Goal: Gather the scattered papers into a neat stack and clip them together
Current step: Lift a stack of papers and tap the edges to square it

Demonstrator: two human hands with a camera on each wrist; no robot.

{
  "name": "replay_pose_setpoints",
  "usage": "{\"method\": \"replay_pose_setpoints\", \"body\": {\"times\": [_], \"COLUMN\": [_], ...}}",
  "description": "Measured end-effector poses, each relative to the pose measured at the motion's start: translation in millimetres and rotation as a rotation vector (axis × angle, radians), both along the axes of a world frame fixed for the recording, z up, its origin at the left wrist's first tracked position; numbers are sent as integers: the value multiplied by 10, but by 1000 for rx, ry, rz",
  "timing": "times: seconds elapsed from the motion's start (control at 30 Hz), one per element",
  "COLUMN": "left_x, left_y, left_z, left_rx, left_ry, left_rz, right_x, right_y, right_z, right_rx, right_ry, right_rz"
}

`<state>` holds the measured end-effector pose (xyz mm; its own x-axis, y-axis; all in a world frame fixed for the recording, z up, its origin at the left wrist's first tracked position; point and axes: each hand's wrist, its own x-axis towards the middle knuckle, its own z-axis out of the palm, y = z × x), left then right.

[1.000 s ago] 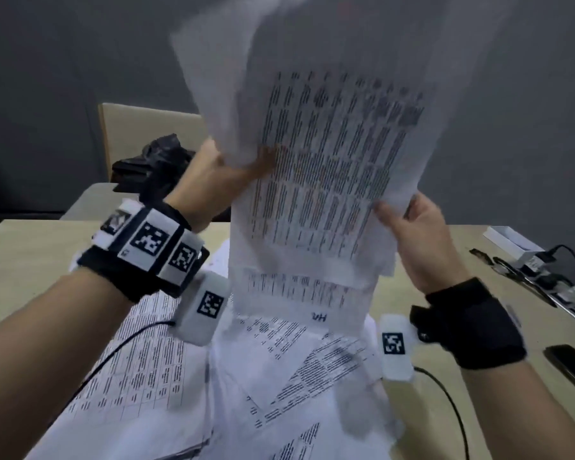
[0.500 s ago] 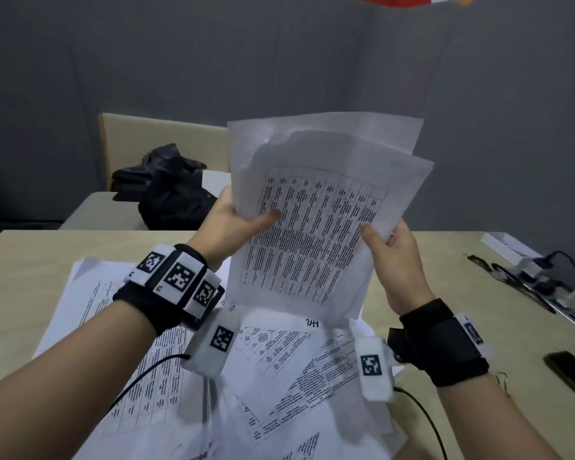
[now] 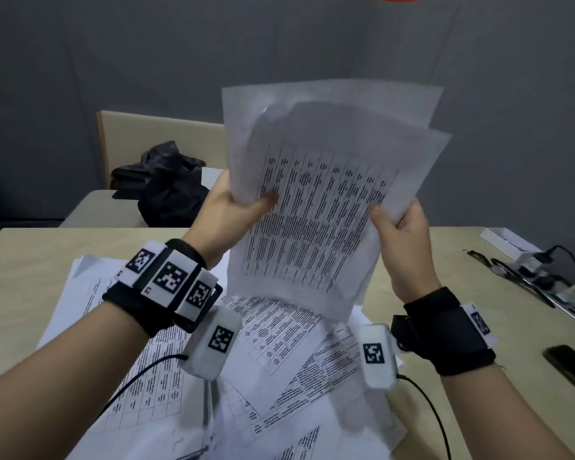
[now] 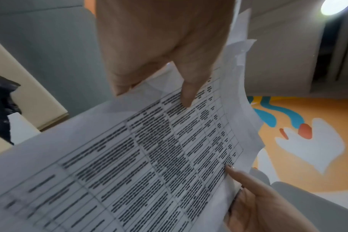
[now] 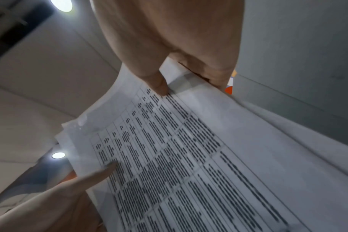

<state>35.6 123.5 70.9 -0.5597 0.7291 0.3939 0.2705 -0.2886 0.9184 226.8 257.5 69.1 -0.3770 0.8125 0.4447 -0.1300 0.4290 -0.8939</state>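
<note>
I observe the left hand [image 3: 228, 210] pinching the left edge of a raised sheaf of papers [image 3: 326, 207], thumb on the printed table, while the right hand [image 3: 400, 234] grips its right edge. More thin, limp printed sheets [image 3: 279, 353] lie scattered on the pale wood bench [image 3: 24, 270] beneath. Only the wrist views show the uneven sheet edges fanning apart.

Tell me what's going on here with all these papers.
A person is gathering printed sheets at a table. Both hands hold a bundle of papers upright in the air: the left hand pinches its left edge, the right hand its right edge. The sheets in the bundle are not yet squared up. More loose papers lie scattered on the table below, and no clip is on the bundle yet.
</note>
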Motion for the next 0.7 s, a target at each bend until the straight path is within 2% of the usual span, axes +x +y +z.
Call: {"method": "replay_pose_setpoints", "body": {"times": [0.17, 0.3, 0.37, 0.47, 0.6, 0.7], "left_x": [-105, -145, -82, -27, -50, 46], "left_y": [62, 88, 106, 146, 164, 112], "left_z": [-167, -256, -303, -320, -341, -526], "left_rx": [-110, -238, -266, -233, -119, -173], "left_ry": [-101, -55, -38, -41, -137, -168], "left_rz": [38, -7, -61, -63, 45, -12], "right_x": [-29, -76, -89, -100, -93, -82], "right_y": [77, 113, 105, 77, 101, 104], "right_z": [-85, -189, -236, -202, -160, -333], "right_rx": [-55, -90, -88, -55, -36, -103], "right_ry": [-55, -207, -225, -159, -87, -158], "right_rz": [-1, 56, 63, 36, -74, -113]}}
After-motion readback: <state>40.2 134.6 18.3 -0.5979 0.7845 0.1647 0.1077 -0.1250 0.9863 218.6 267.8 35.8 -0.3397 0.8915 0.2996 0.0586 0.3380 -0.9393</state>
